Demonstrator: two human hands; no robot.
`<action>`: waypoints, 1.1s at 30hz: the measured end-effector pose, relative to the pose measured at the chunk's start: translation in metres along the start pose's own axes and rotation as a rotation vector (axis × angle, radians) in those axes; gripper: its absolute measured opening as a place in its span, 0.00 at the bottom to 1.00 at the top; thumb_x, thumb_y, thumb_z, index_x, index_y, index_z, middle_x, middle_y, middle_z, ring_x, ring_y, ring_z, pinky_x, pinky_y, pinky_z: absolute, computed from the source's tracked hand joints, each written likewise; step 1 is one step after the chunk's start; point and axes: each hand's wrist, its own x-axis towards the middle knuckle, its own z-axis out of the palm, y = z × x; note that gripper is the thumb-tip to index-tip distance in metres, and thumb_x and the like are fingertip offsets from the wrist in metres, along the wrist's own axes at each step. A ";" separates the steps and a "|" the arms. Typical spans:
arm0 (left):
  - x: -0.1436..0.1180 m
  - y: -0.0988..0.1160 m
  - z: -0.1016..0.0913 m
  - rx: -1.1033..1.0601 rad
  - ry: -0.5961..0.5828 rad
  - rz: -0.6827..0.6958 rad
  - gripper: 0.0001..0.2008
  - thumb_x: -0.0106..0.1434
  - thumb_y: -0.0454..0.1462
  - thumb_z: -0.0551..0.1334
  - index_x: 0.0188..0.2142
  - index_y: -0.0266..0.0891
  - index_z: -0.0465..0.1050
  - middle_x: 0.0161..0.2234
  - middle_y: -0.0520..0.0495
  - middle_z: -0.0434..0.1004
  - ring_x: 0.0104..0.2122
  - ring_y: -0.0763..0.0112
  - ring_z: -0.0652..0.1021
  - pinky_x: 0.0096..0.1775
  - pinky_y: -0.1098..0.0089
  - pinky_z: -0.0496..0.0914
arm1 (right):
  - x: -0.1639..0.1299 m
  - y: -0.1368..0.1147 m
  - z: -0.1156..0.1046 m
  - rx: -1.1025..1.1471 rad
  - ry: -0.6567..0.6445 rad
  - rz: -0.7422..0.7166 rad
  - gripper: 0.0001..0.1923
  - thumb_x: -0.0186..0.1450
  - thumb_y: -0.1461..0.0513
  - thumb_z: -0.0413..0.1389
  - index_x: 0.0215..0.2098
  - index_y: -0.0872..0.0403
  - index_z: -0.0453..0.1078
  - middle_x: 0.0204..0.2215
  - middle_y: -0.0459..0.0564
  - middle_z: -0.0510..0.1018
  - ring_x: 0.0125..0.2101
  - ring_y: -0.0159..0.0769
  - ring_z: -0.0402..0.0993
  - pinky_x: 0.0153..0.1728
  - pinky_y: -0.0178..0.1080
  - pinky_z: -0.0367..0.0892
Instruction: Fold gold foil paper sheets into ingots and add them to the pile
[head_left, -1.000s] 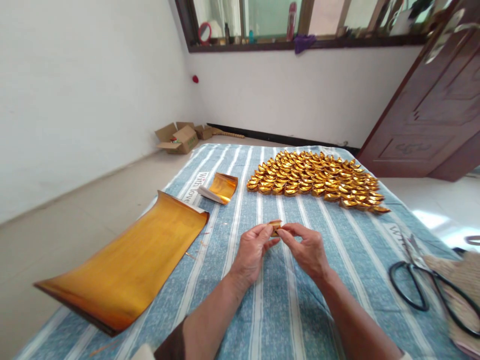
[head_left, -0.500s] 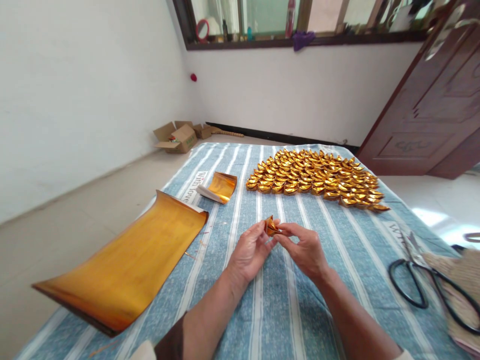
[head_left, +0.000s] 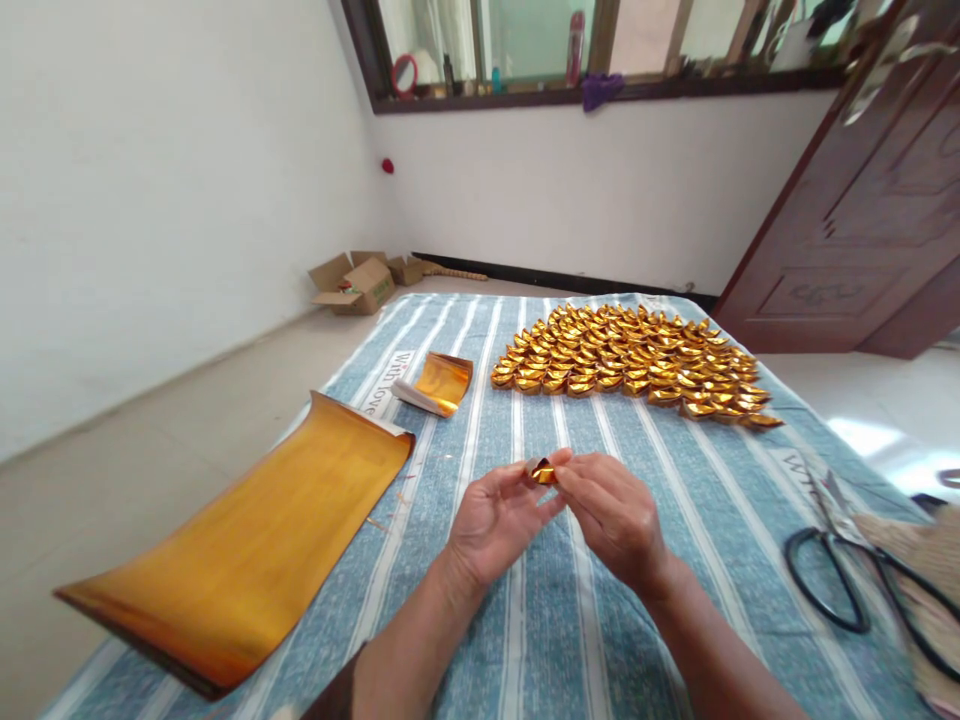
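My left hand (head_left: 501, 517) and my right hand (head_left: 616, 519) meet above the middle of a blue striped cloth (head_left: 570, 630), both pinching one small folded gold foil piece (head_left: 543, 472) between their fingertips. Beyond them, rows of several finished gold foil ingots (head_left: 631, 360) cover the far part of the cloth. A large curled gold foil sheet (head_left: 240, 545) lies to the left of my left forearm. A smaller cut gold sheet (head_left: 441, 381) rests further back.
Black-handled scissors (head_left: 851, 580) lie at the right edge of the cloth beside a woven mat (head_left: 926, 570). Open cardboard boxes (head_left: 358, 281) sit on the floor by the white wall. A dark wooden door (head_left: 870, 220) stands open at the right.
The hands have drawn slightly closer to me and lower. The foil piece between the fingers has been turned and pressed into a smaller, tighter shape.
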 end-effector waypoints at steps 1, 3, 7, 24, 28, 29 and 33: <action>-0.001 0.001 0.000 0.009 -0.027 -0.003 0.10 0.58 0.29 0.58 0.32 0.27 0.79 0.41 0.35 0.80 0.42 0.62 0.78 0.53 0.57 0.66 | 0.000 -0.001 0.000 -0.002 0.003 -0.012 0.15 0.63 0.74 0.53 0.45 0.55 0.70 0.34 0.53 0.80 0.37 0.37 0.77 0.37 0.40 0.72; -0.003 0.002 0.001 0.029 -0.075 -0.001 0.10 0.57 0.29 0.58 0.33 0.26 0.79 0.42 0.34 0.80 0.43 0.63 0.77 0.52 0.58 0.66 | 0.001 -0.002 -0.001 0.003 0.010 -0.024 0.15 0.64 0.74 0.53 0.46 0.54 0.69 0.34 0.53 0.80 0.38 0.37 0.77 0.38 0.41 0.72; -0.007 0.005 0.001 0.069 -0.116 -0.017 0.09 0.55 0.29 0.60 0.33 0.27 0.79 0.43 0.34 0.79 0.45 0.59 0.76 0.51 0.56 0.67 | 0.003 -0.004 -0.005 0.029 -0.016 -0.016 0.16 0.64 0.74 0.51 0.46 0.54 0.69 0.35 0.53 0.80 0.42 0.39 0.76 0.41 0.42 0.72; -0.013 0.013 0.002 0.219 -0.077 -0.147 0.05 0.56 0.26 0.60 0.30 0.32 0.75 0.36 0.42 0.78 0.38 0.61 0.78 0.35 0.60 0.77 | 0.006 -0.005 -0.011 0.012 -0.076 -0.038 0.15 0.65 0.72 0.52 0.46 0.51 0.70 0.35 0.51 0.79 0.42 0.39 0.75 0.43 0.45 0.73; -0.014 0.018 0.000 0.277 -0.078 -0.237 0.03 0.57 0.29 0.63 0.32 0.34 0.74 0.33 0.43 0.78 0.35 0.60 0.80 0.27 0.68 0.76 | 0.005 -0.006 -0.011 0.043 -0.080 -0.019 0.15 0.65 0.71 0.52 0.45 0.50 0.71 0.35 0.50 0.79 0.42 0.39 0.75 0.43 0.45 0.73; -0.014 0.019 -0.001 0.294 -0.087 -0.258 0.03 0.57 0.30 0.63 0.32 0.34 0.74 0.32 0.43 0.78 0.34 0.60 0.81 0.25 0.70 0.75 | 0.005 -0.006 -0.011 0.054 -0.078 -0.009 0.14 0.65 0.71 0.53 0.45 0.50 0.71 0.36 0.50 0.80 0.42 0.39 0.75 0.43 0.45 0.73; -0.015 0.022 -0.003 0.348 -0.126 -0.270 0.04 0.57 0.32 0.65 0.33 0.33 0.73 0.29 0.43 0.78 0.25 0.68 0.80 0.17 0.78 0.69 | 0.007 -0.009 -0.011 0.105 -0.046 0.035 0.13 0.63 0.71 0.55 0.44 0.52 0.72 0.35 0.51 0.80 0.41 0.38 0.76 0.43 0.45 0.74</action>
